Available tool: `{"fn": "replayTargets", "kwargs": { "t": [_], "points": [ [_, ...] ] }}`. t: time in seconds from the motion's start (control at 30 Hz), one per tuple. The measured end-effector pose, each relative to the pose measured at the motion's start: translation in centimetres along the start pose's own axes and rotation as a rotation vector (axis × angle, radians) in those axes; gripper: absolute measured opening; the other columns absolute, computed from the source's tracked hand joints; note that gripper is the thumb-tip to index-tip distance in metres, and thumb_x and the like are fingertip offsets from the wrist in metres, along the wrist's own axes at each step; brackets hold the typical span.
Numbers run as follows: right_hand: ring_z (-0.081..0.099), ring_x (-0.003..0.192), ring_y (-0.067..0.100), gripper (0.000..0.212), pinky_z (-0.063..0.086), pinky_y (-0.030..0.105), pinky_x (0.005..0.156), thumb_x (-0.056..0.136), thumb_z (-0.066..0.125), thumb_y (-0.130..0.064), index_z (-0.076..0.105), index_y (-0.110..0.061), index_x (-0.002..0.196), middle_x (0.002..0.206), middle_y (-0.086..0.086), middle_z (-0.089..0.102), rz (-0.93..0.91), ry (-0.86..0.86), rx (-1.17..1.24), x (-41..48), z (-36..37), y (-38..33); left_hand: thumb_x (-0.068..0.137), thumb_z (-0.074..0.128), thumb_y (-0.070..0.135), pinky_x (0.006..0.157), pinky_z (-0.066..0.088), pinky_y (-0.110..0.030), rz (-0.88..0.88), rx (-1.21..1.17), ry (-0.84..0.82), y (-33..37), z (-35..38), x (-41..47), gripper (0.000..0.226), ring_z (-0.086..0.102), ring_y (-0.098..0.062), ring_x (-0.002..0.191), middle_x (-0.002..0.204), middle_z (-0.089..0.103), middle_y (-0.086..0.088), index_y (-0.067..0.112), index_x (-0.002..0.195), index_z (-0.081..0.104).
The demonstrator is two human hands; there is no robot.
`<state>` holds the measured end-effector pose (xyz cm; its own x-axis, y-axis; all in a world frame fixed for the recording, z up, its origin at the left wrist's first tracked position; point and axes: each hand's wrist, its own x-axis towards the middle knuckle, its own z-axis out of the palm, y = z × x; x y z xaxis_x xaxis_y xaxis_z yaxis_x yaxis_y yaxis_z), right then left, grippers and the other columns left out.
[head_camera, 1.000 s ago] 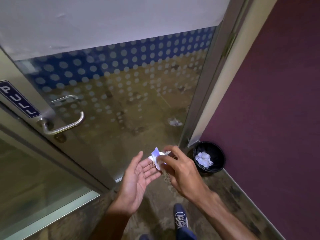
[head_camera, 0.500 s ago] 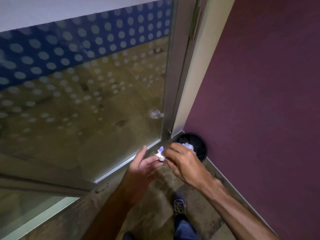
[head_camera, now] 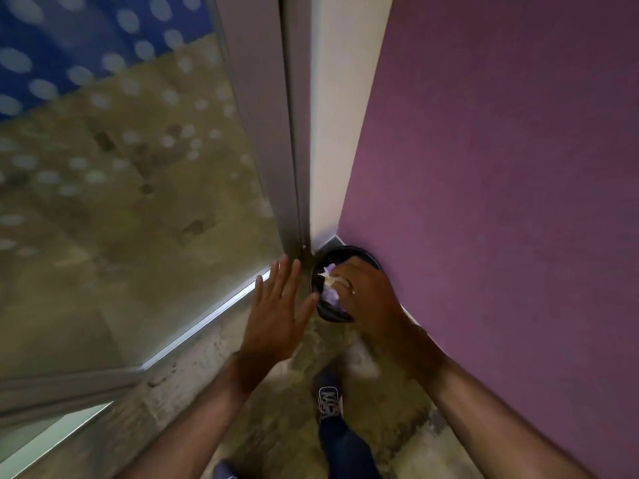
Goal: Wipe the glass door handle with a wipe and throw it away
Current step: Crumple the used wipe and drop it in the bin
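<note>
My right hand (head_camera: 370,295) reaches over the small black bin (head_camera: 359,252) in the corner, fingers curled down and pinching the crumpled white wipe (head_camera: 327,274) just above the bin's mouth. Other pale crumpled wipes (head_camera: 332,296) lie inside the bin under it. To the left of the bin my left hand (head_camera: 276,319) hovers flat with fingers spread, holding nothing. The glass door (head_camera: 131,202) with its dotted film fills the left; its handle is out of view.
A purple wall (head_camera: 501,202) rises close on the right, behind the bin. The grey metal door frame (head_camera: 273,133) meets the corner. On the stone floor (head_camera: 276,426) below stands my shoe (head_camera: 330,399).
The view swung right and down, so the door handle left the frame. My right hand carried the wipe from my left palm to over the bin. My left hand let go and spread open.
</note>
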<state>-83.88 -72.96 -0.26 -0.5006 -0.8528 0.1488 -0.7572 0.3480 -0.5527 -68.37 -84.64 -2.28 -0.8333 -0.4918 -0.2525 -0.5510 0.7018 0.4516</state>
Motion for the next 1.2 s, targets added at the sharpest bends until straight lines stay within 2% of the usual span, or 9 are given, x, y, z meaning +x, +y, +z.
{"fn": "replayTargets", "kwargs": {
  "t": [0.1, 0.23, 0.33, 0.4, 0.57, 0.77, 0.9, 1.03, 1.2],
  "points": [
    [0.062, 0.084, 0.021, 0.014, 0.043, 0.015, 0.082, 0.078, 0.072, 0.009, 0.072, 0.001, 0.089, 0.084, 0.016, 0.072, 0.039, 0.039, 0.058, 1.1, 2.0, 4.3, 0.100, 0.008, 0.067, 0.132, -0.006, -0.046, 0.051, 0.100, 0.029, -0.6, 3.3, 3.7, 0.084, -0.013, -0.023, 0.161, 0.176, -0.004, -0.007, 0.016, 0.168, 0.009],
    [0.064, 0.088, 0.038, 0.006, 0.050, 0.043, 0.079, 0.090, 0.066, -0.007, 0.066, -0.004, 0.096, 0.099, 0.017, 0.065, 0.243, -0.074, -0.007, 1.8, 5.3, 9.8, 0.091, -0.026, 0.073, 0.131, -0.007, -0.048, 0.033, 0.224, 0.021, -2.2, 8.1, 8.1, 0.090, -0.026, -0.020, 0.156, 0.171, -0.020, -0.001, 0.024, 0.164, -0.009],
    [0.063, 0.099, 0.039, 0.017, 0.050, 0.047, 0.088, 0.090, 0.064, 0.001, 0.070, 0.000, 0.105, 0.111, 0.021, 0.064, 0.320, -0.116, 0.038, 2.1, 7.6, 12.8, 0.101, -0.009, 0.072, 0.133, 0.006, -0.054, 0.038, 0.176, 0.023, -3.9, 11.4, 10.5, 0.081, -0.015, -0.021, 0.162, 0.174, -0.006, -0.004, 0.022, 0.164, 0.002],
    [0.064, 0.105, 0.039, 0.026, 0.050, 0.047, 0.093, 0.086, 0.063, 0.009, 0.071, 0.003, 0.110, 0.115, 0.023, 0.065, 0.357, -0.124, 0.072, 2.2, 9.0, 14.8, 0.103, 0.000, 0.074, 0.133, 0.004, -0.054, 0.043, 0.121, 0.008, -5.0, 13.5, 11.9, 0.079, -0.022, -0.012, 0.161, 0.175, -0.005, -0.001, 0.026, 0.166, -0.001],
    [0.065, 0.102, 0.039, 0.021, 0.051, 0.049, 0.087, 0.085, 0.064, 0.005, 0.070, -0.002, 0.104, 0.106, 0.019, 0.069, 0.417, -0.155, 0.040, 2.7, 13.7, 19.3, 0.108, 0.019, 0.065, 0.132, 0.013, -0.058, 0.141, 0.070, 0.041, -6.8, 18.3, 14.9, 0.076, -0.007, -0.020, 0.165, 0.177, -0.010, 0.000, 0.022, 0.169, 0.003],
    [0.064, 0.103, 0.036, 0.011, 0.047, 0.042, 0.082, 0.090, 0.064, -0.006, 0.068, -0.008, 0.100, 0.106, 0.014, 0.070, 0.512, -0.211, -0.038, 2.3, 20.9, 25.0, 0.107, 0.017, 0.067, 0.133, 0.007, -0.057, 0.121, 0.055, 0.012, -9.0, 24.1, 18.0, 0.077, -0.013, -0.018, 0.164, 0.178, -0.008, -0.002, 0.025, 0.169, 0.001],
    [0.065, 0.101, 0.039, 0.010, 0.049, 0.043, 0.079, 0.090, 0.060, -0.002, 0.066, -0.006, 0.097, 0.104, 0.017, 0.069, 0.531, -0.270, -0.050, 2.0, 25.1, 28.1, 0.104, 0.016, 0.067, 0.134, 0.000, -0.053, 0.122, 0.068, -0.018, -10.9, 27.2, 19.6, 0.079, -0.025, -0.012, 0.160, 0.177, -0.013, -0.001, 0.025, 0.169, -0.001],
    [0.055, 0.129, 0.035, 0.040, 0.041, 0.040, 0.109, 0.095, 0.058, -0.003, 0.061, -0.004, 0.135, 0.137, 0.019, 0.062, 0.591, -0.387, 0.025, 2.1, 27.9, 30.8, 0.101, 0.006, 0.072, 0.134, -0.003, -0.050, 0.119, 0.072, -0.045, -12.2, 29.2, 20.9, 0.080, -0.032, -0.009, 0.156, 0.175, -0.018, 0.001, 0.030, 0.167, -0.009],
    [0.053, 0.132, 0.036, 0.043, 0.039, 0.040, 0.113, 0.093, 0.056, 0.003, 0.061, -0.002, 0.135, 0.140, 0.021, 0.060, 0.670, -0.342, 0.100, 2.9, 29.0, 32.4, 0.096, -0.007, 0.078, 0.134, -0.003, -0.050, 0.128, 0.053, -0.045, -12.6, 29.8, 21.8, 0.080, -0.025, -0.014, 0.160, 0.175, -0.020, 0.003, 0.034, 0.163, -0.015]
  ]
}}
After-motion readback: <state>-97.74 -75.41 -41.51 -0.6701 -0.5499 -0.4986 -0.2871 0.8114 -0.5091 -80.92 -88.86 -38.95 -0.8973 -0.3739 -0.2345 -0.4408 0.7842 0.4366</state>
